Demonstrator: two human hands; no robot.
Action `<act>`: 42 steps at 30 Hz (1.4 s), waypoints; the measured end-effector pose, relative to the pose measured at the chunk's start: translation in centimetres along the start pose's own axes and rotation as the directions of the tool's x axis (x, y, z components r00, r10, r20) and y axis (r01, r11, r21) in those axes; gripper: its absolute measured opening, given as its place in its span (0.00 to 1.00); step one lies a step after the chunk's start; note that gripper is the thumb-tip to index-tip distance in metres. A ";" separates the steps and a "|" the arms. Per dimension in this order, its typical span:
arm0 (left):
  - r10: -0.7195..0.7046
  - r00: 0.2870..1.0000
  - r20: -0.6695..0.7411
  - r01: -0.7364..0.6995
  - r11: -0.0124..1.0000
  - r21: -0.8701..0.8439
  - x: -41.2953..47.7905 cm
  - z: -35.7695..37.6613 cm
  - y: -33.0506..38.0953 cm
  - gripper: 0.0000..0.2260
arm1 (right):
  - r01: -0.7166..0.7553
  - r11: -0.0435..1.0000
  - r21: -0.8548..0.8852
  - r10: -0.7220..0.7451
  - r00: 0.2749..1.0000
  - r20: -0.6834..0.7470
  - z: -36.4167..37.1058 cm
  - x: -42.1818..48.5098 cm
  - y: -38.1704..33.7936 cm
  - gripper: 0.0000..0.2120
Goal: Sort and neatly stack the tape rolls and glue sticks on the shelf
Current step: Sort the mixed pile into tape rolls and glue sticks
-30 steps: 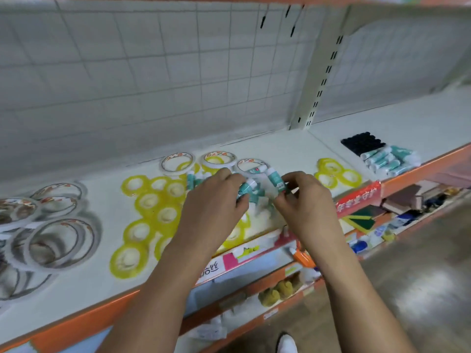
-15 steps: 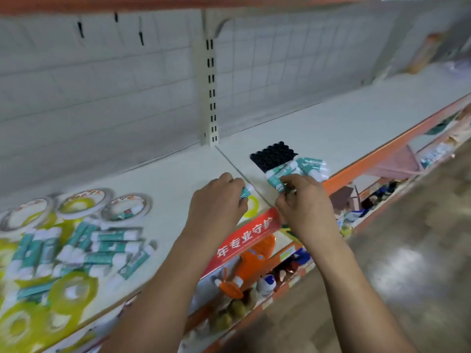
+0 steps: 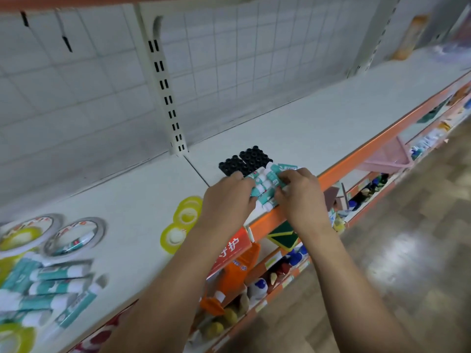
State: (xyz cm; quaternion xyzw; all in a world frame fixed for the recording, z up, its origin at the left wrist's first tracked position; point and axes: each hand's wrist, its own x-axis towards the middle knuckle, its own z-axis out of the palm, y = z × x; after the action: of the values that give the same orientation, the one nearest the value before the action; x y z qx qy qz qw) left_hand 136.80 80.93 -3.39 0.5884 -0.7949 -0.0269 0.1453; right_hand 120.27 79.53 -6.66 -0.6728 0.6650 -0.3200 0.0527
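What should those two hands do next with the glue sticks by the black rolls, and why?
Probably nudge the glue sticks together into an even row. The left hand and right hand both grip the bunch, which lies uneven beside the black rolls, close to the front edge of the shelf.

Your shelf (image 3: 318, 123) looks like matt white painted metal, the glue sticks (image 3: 265, 186) are smooth glossy plastic, the yellow tape rolls (image 3: 187, 212) are shiny and translucent, and the floor (image 3: 407, 250) is polished and reflective.

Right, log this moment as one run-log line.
glue sticks: shelf front | left hand: holds sticks | right hand: holds sticks
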 end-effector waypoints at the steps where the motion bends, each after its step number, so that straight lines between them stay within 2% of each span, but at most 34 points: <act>1: 0.002 1.000 -0.002 -0.002 1.000 -0.002 0.3 0.2 0.1 0.11 | 0.000 1.000 -0.001 0.000 1.000 0.005 0.2 0.1 0.1 0.16; 9: 0.026 1.000 0.008 -0.026 1.000 -0.016 2.1 1.1 0.6 0.13 | 0.008 0.998 -0.057 -0.013 0.996 -0.083 0.4 0.0 0.2 0.16; 15: 0.030 0.999 0.011 -0.030 0.999 -0.022 2.5 1.7 0.5 0.13 | 0.022 1.000 -0.002 -0.022 0.999 -0.050 0.3 -0.2 0.5 0.16; 32: 0.018 0.999 -0.031 -0.019 0.999 -0.035 1.8 1.5 0.7 0.15 | 0.007 1.000 0.002 -0.007 0.999 -0.041 -0.2 -1.0 0.8 0.17; 38: 0.005 0.992 -0.129 -0.007 1.000 -0.015 -0.2 -0.6 -0.6 0.13 | 0.125 0.989 0.082 -0.121 0.991 -0.057 -1.0 -1.6 -2.3 0.17; 42: -0.075 0.983 -0.168 0.081 0.996 0.025 -3.2 -3.0 -4.1 0.13 | 0.236 0.957 0.167 -0.237 0.971 -0.013 -0.2 -2.3 -7.1 0.17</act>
State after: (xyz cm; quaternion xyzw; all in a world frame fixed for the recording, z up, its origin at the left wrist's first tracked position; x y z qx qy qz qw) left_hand 142.22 83.12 -2.06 0.6216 -0.7566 0.0295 0.2008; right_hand 126.52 82.52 -3.84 -0.7418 0.5502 -0.3765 0.0728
